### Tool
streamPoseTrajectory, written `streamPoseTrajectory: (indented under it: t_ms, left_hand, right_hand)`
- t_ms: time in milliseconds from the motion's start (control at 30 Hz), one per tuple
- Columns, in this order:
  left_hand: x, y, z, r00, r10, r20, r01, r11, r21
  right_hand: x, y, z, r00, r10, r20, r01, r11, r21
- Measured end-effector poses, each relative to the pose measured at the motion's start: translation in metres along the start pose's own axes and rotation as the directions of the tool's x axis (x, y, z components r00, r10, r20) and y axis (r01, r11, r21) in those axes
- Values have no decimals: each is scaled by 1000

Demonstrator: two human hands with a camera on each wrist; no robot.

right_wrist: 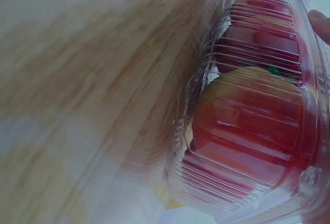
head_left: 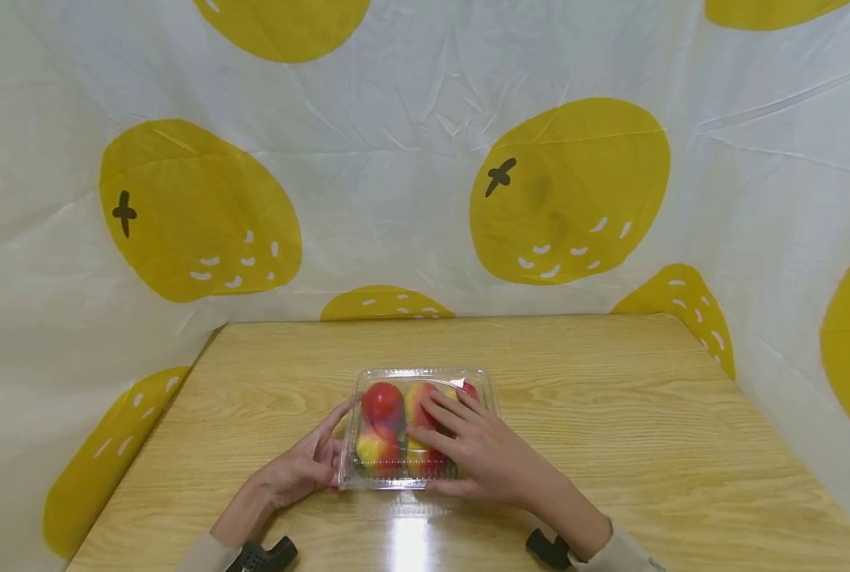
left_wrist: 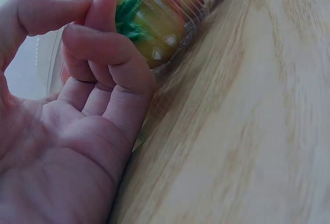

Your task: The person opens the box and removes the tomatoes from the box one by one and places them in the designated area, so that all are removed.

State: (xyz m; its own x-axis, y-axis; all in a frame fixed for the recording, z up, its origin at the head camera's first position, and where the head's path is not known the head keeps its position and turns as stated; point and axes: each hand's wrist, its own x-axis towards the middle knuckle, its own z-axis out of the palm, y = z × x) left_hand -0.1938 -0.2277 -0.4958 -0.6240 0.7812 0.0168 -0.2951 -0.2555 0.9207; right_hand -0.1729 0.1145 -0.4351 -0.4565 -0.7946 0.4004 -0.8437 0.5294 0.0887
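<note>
A clear plastic clamshell box [head_left: 368, 481] lies closed on the table, with several red-and-yellow fruits [head_left: 382, 403] inside. At its left side, my left hand [head_left: 303, 469] pinches the edge; the left wrist view shows that hand's curled fingers [left_wrist: 105, 54] at the rim, near a green leaf [left_wrist: 130, 20] behind the plastic. My right hand [head_left: 485, 445] rests on the right part of the lid, fingers spread and fairly straight, thumb by the front edge. Seen from the right wrist, the box's ribbed wall [right_wrist: 242, 175] covers a large red fruit [right_wrist: 250, 126]. Some fruits are partly hidden under the right hand.
The light wood table [head_left: 611, 397] extends around the box on every side. White cloth [head_left: 382, 214] printed with large yellow fruit shapes hangs behind the table and along both sides. Black straps [head_left: 264, 554] sit at the wrists.
</note>
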Motion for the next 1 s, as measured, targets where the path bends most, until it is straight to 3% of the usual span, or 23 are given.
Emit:
streamPoseTrajectory:
  t_ms: [300,600,833,1000]
  left_hand:
    - [2,-1,0,999,20,-31,-18,999,52]
    - [0,0,2,994,-39,-99,47,996,82]
    - [-3,4,1,987,-124,-100,125,992,0]
    - [-3,4,2,991,-110,-71,106,993,-55]
  right_hand:
    - [-1,0,0,1000,4,12,-4,1000,-8]
    - [0,-1,0,1000,10,7,-11,1000,1]
    - [0,0,1,1000,-2,-7,2,1000,-11]
    - [0,1,1,1000,-9,-27,9,1000,-15]
